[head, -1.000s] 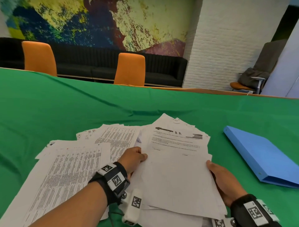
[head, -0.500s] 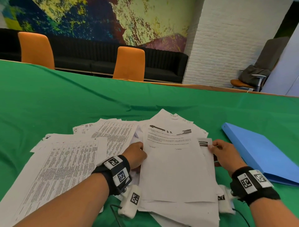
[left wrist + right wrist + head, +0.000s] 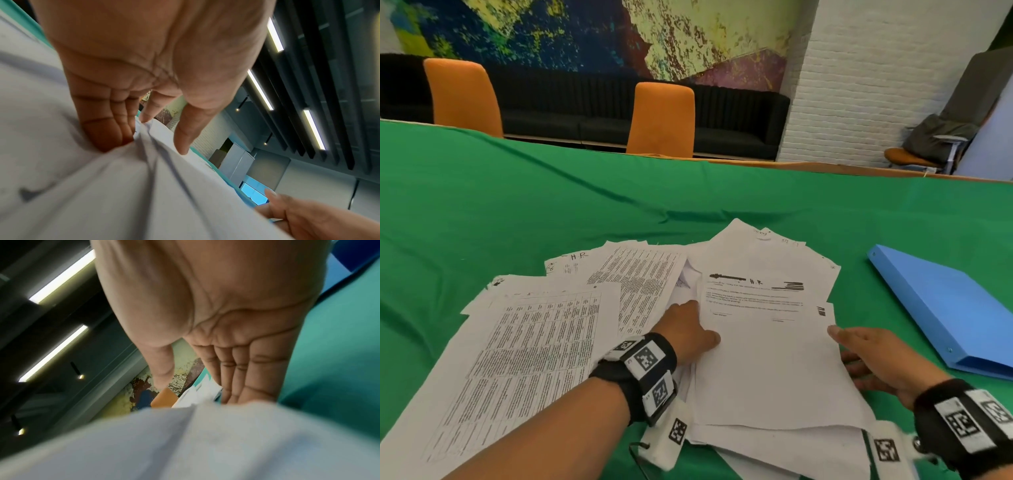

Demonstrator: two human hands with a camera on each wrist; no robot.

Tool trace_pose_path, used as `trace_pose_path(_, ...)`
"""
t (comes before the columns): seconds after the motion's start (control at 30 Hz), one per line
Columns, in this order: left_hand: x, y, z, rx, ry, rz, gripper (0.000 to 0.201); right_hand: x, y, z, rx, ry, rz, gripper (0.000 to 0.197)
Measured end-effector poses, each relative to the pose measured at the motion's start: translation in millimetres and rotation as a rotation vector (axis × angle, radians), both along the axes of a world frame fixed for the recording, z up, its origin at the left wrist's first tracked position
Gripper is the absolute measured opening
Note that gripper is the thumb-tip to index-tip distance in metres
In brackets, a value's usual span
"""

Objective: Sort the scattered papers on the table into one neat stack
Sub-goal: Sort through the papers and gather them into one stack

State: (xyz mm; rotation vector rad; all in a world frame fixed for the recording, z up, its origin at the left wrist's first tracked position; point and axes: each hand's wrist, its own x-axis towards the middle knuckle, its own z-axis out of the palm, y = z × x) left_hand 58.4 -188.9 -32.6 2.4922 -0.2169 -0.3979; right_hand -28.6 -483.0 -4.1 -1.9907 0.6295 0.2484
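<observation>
A loose pile of white sheets (image 3: 767,370) lies on the green cloth in front of me, its top sheet printed and marked "H.R". My left hand (image 3: 688,329) is at the pile's left edge, thumb on top and fingers tucked under; in the left wrist view the papers (image 3: 102,186) bunch between thumb and fingers. My right hand (image 3: 873,359) holds the right edge the same way, with its fingers reaching beneath the sheets (image 3: 185,443). More printed sheets (image 3: 527,349) fan out to the left, overlapping one another.
A blue ring binder (image 3: 955,308) lies shut on the green table cloth (image 3: 551,205), right of the pile. Two orange chairs (image 3: 462,96) (image 3: 662,120) stand at the far edge. A black sofa and a painted wall are behind.
My right hand went up to the pile's top right corner, then came back down to the middle of the right edge. The left hand stayed at the left edge.
</observation>
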Motion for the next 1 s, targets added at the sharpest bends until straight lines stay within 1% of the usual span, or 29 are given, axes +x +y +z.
trace_pose_path(0.07, -2.2, -4.2, 0.0, -0.046, 0.003, -0.005, 0.053, -0.4, 1.2, -2.8, 0.034, 0.001, 0.004, 0.04)
trace_pose_path(0.13, -4.7, -9.3, 2.6, -0.165, 0.036, 0.008, 0.05, 2.3, 1.4, -4.3, 0.085, 0.015, -0.001, 0.045)
trace_pose_path(0.17, -5.0, -11.7, 3.6, -0.243, 0.062, 0.02, 0.048, 2.9, 2.9, -3.4, 0.118, 0.022, 0.0, 0.043)
trace_pose_path(0.27, -3.2, -15.5, 5.4, -0.455, 0.146, 0.096, 0.045, 4.0, 5.2, -3.7, 0.226, 0.026, -0.035, 0.026)
trace_pose_path(0.33, -2.0, -16.5, 5.9, -0.505, 0.19, 0.16, 0.04, 2.9, 5.2, -6.3, 0.287, -0.021, -0.082, 0.026)
trace_pose_path(0.4, 0.1, -17.5, 3.8, -0.555, 0.249, 0.193, 0.044, 0.3, 5.4, -9.3, 0.321, -0.075, -0.113, 0.028)
trace_pose_path(0.5, 0.0, -19.9, 1.1, -0.642, 0.321, 0.201, 0.045, -6.3, 7.2, -9.0, 0.353, -0.129, -0.12, 0.028)
trace_pose_path(0.6, -2.1, -21.8, -1.9, -0.732, 0.343, 0.179, 0.048, -13.6, 7.2, -6.1, 0.376, -0.193, -0.11, 0.031)
trace_pose_path(0.67, -5.4, -23.8, -2.6, -0.784, 0.302, 0.162, 0.032, -18.7, 8.5, -4.5, 0.397, -0.261, -0.122, 0.03)
trace_pose_path(0.7, -8.2, -24.9, -1.6, -0.81, 0.268, 0.159, 0.03, -20.8, 8.9, -3.3, 0.393, -0.302, -0.127, 0.029)
trace_pose_path(0.77, -15.3, -27.0, 5.5, -0.89, 0.187, 0.154, 0.038, -24.8, 11.9, 4.0, 0.387, -0.385, -0.139, 0.029)
trace_pose_path(0.83, -21.3, -28.1, 23.0, -0.961, 0.071, 0.136, 0.045, -27.4, 15.4, 19.0, 0.449, -0.493, -0.135, 0.031)
trace_pose_path(0.93, -23.3, -25.1, 68.7, -1.008, -0.193, 0.092, 0.042, -26.5, 22.5, 49.7, 0.528, -0.729, -0.047, 0.041)
trace_pose_path(1.0, -25.9, -21.3, 101.7, -1.06, -0.343, 0.023, 0.05, -21.7, 29.8, 67.8, 0.527, -0.894, -0.007, 0.05)
